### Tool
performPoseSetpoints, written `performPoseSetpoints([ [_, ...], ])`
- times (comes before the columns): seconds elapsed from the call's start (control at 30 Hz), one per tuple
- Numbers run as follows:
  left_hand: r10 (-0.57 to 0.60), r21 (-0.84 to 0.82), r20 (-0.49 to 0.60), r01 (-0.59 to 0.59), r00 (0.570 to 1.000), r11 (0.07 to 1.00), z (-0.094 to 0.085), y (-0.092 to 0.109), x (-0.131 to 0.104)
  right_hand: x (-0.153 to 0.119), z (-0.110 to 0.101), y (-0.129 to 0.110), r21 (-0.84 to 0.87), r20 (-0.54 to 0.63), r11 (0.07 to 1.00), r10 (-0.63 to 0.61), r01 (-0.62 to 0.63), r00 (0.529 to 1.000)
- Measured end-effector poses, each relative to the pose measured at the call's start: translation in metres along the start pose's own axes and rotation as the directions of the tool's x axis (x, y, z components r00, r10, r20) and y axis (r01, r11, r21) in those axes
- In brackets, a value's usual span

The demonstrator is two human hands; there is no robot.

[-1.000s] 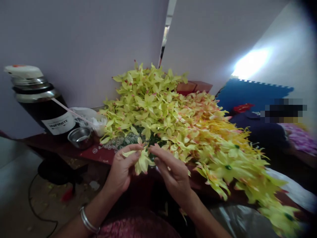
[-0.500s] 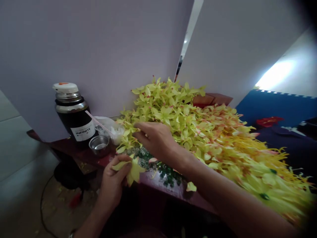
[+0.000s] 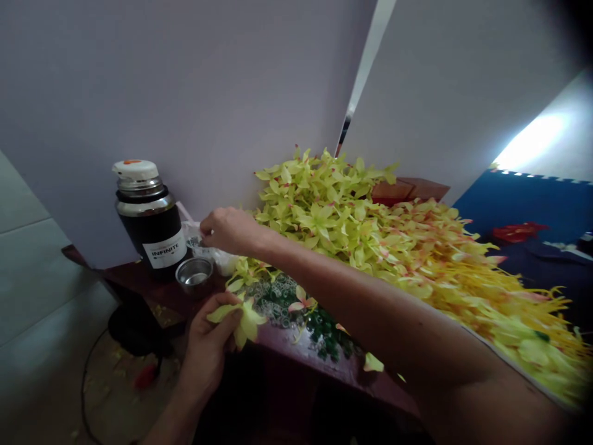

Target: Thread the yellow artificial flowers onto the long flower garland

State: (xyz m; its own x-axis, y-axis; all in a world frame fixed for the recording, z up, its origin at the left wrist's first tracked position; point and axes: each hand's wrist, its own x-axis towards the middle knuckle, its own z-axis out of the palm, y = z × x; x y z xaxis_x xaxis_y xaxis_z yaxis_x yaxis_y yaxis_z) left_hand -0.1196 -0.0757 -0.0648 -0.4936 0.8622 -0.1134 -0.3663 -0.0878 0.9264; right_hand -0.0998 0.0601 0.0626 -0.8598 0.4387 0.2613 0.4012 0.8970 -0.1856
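Note:
Near the table's front edge my left hand (image 3: 206,343) pinches a yellow-green artificial flower (image 3: 249,322) between thumb and fingers, its petals spread to the right. My right hand (image 3: 231,230) reaches across to a clear plastic bag (image 3: 227,263) beside the flask. Its fingers are curled together at the bag's top; what they grip, if anything, is hidden. Behind the bag a pale pink strip (image 3: 184,211) leans up. Below the right forearm lie small clear ring-like pieces (image 3: 273,300) and dark green pieces (image 3: 327,340), with a pink-tipped flower (image 3: 301,301) among them.
A black flask (image 3: 155,232) with a white lid stands at the left, a steel cup (image 3: 194,276) before it. A large heap of yellow-green flowers (image 3: 324,216) covers the right, with yellow strands (image 3: 491,296) and reddish boxes (image 3: 424,188) behind. A wall (image 3: 208,93) rises behind the table.
My right hand has moved left from the flower heap to the plastic bag. My left hand keeps the flower in almost the same place. The view has shifted slightly.

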Motion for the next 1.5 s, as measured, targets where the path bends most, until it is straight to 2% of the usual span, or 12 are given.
performPoseSetpoints([
  [0.17,0.013,-0.008,0.007,-0.013,1.0,1.0,-0.001,0.0,0.004,0.001,-0.005,0.015,0.096,-0.138,0.995,0.031,-0.018,0.99],
  [0.37,-0.009,-0.043,0.015,0.01,1.0,0.999,-0.001,0.0,0.006,-0.006,-0.002,0.023,0.293,-0.296,0.956,0.114,-0.024,0.948],
  [0.57,-0.021,-0.065,0.002,0.021,1.0,0.998,-0.003,0.002,0.009,-0.012,0.004,0.03,0.465,-0.284,0.885,0.141,0.008,0.949],
  [0.77,-0.03,-0.119,-0.003,0.03,1.0,0.992,0.0,0.008,0.01,-0.016,0.012,0.042,0.614,-0.338,0.788,0.228,0.031,0.913],
  [0.9,-0.053,-0.17,-0.013,0.05,0.999,0.984,0.001,0.012,0.012,-0.02,0.011,0.052,0.736,-0.387,0.675,0.357,0.051,0.85],
  [1.0,-0.081,-0.216,-0.016,0.076,0.997,0.974,0.001,0.016,0.014,-0.03,0.001,0.053,0.806,-0.393,0.588,0.446,0.068,0.804],
  [1.1,-0.11,-0.243,-0.029,0.1,0.993,0.965,0.001,0.021,0.017,-0.049,-0.012,0.047,0.918,-0.315,0.384,0.542,0.103,0.779],
  [1.17,-0.117,-0.251,-0.025,0.107,0.993,0.962,0.003,0.024,0.017,-0.066,-0.016,0.041,0.97,-0.226,0.205,0.584,0.128,0.78],
  [1.23,-0.113,-0.256,0.009,0.111,0.994,0.96,0.005,0.026,0.016,-0.084,-0.016,0.034,0.986,-0.165,0.104,0.59,0.128,0.791],
  [1.33,-0.099,-0.252,0.078,0.116,0.992,0.961,0.008,0.027,0.01,-0.109,-0.011,0.026,0.993,-0.115,0.046,0.596,0.109,0.795],
  [1.5,-0.057,-0.208,0.121,0.082,0.991,0.975,0.015,0.025,0.001,-0.136,0.0,0.021,0.996,-0.074,0.016,0.669,0.086,0.74],
])
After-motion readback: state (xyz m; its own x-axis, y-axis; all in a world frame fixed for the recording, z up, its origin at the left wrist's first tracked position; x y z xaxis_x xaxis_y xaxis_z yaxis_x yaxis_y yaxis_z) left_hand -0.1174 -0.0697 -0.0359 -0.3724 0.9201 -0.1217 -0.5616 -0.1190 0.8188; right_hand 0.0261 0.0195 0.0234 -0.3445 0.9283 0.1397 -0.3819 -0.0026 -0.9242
